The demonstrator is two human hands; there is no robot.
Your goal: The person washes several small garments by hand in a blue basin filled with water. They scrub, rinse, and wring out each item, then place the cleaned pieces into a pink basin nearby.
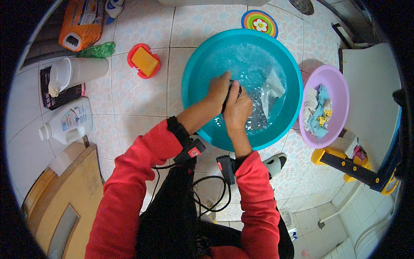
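Note:
Both my hands are over a round teal plastic basin (190,81) of soapy water. My left hand (220,89) and my right hand (238,105) are close together, gripping a dark wet cloth (227,97) between them. Much of that cloth is hidden by my fingers. A white cloth (274,85) lies partly under the water, right of my hands. To the basin's right stands a pink-purple basin (339,106) with a bundle of white, light blue and yellow cloths (318,111). On the floor to the left, an orange soap bar (145,61) rests in a red soap dish (130,58).
A white jug (69,119), a translucent plastic pitcher (85,73), a green bottle (98,50) and an orange container (81,24) are at the left. A round flower-pattern mat (254,15) lies behind the teal basin. Black cables (224,200) loop below my wrists.

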